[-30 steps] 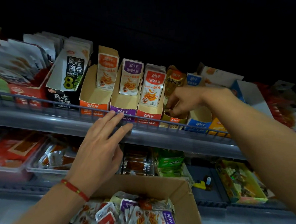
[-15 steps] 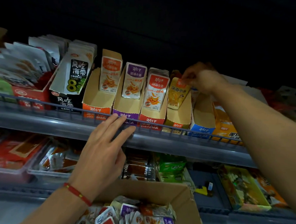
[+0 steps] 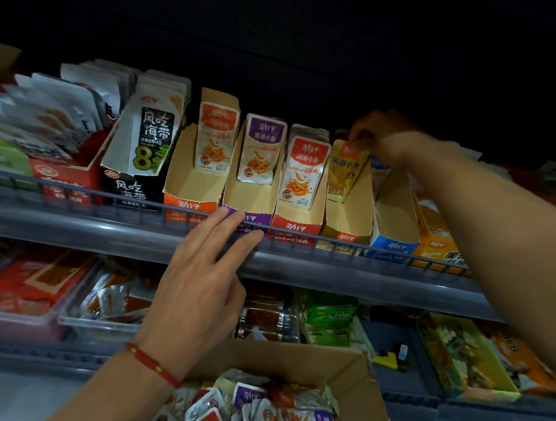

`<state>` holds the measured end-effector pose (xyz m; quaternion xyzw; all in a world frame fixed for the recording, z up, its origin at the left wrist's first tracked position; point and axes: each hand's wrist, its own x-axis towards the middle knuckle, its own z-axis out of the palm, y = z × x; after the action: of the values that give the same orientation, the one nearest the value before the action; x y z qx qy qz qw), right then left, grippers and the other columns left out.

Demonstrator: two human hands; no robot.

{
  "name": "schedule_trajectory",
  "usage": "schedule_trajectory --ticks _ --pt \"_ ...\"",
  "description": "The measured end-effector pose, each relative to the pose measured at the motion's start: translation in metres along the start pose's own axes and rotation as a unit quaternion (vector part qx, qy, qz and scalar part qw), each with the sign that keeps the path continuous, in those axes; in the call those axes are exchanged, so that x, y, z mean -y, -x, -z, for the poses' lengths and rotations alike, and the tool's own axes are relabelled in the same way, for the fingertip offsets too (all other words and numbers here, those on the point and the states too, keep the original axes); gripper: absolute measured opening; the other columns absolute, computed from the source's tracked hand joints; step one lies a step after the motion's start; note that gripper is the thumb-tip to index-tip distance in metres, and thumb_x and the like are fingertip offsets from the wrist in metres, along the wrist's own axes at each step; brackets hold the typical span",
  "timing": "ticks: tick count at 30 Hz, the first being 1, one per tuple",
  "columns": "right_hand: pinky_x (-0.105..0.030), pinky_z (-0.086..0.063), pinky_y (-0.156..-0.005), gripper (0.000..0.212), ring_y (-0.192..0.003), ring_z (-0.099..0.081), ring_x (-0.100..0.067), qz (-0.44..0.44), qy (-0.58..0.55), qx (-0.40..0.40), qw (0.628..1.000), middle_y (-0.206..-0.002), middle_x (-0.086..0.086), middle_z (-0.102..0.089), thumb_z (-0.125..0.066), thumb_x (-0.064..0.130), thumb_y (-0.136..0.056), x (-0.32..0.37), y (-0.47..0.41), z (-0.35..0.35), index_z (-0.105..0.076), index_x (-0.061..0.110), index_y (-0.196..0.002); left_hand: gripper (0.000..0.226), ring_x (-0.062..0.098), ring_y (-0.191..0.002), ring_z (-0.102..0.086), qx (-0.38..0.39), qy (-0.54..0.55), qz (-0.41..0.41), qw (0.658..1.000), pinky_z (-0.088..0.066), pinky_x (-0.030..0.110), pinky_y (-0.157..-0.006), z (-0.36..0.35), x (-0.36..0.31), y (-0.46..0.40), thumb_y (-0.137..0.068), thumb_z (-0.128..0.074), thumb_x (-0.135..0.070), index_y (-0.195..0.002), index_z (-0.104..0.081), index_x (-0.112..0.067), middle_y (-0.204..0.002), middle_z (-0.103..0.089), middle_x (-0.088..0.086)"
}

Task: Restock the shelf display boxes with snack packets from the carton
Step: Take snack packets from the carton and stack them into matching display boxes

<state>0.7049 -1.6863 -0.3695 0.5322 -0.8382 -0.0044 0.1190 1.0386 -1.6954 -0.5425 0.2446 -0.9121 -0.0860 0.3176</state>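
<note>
The right hand (image 3: 381, 141) is out of the yellow display box (image 3: 347, 214) now, raised to its back, pinching the top of the yellow packet (image 3: 344, 172), which now stands upright.

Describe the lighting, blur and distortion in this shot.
Head view: top half black, light falling only on the shelves; the shelf rail bows from wide-angle distortion; left-edge packets smeared by blur; the right hand sits in shadow; the left hand is well lit and fairly sharp.

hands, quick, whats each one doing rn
Left hand: open, straight fingers resting on the shelf rail, holding nothing.
Right hand: pinching the top of the yellow packet in its display box.
</note>
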Motion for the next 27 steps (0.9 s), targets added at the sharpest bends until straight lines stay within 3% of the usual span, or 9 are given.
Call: schedule_trajectory --ticks 17,27 --pt "-0.035 -0.043 -0.092 0.019 -0.107 -0.056 -0.02 0.008 -0.021 0.029 0.999 -0.119 -0.006 -0.063 -0.059 0.022 -0.101 -0.002 -0.006 0.005 -0.067 0.016 -0.117 0.075 0.027 -0.152 -0.023 0.006 0.002 0.007 1.0 -0.025 0.051 -0.117 0.001 0.0 -0.002 -0.075 -0.076 -0.009 -0.144 -0.049 -0.021 -0.158 -0.037 0.006" --pt "-0.039 -0.046 -0.085 0.02 -0.11 -0.058 -0.029 -0.039 0.029 -0.052 0.997 -0.119 -0.006 -0.06 -0.067 0.026 -0.097 0.0 -0.006 -0.011 -0.063 0.022 -0.116 0.072 0.025 -0.152 -0.023 -0.005 0.003 -0.006 1.0 -0.028 0.052 -0.118 -0.003 0.003 0.001 -0.077 -0.073 -0.009 -0.144 -0.05 -0.02 -0.159 -0.037 0.005"
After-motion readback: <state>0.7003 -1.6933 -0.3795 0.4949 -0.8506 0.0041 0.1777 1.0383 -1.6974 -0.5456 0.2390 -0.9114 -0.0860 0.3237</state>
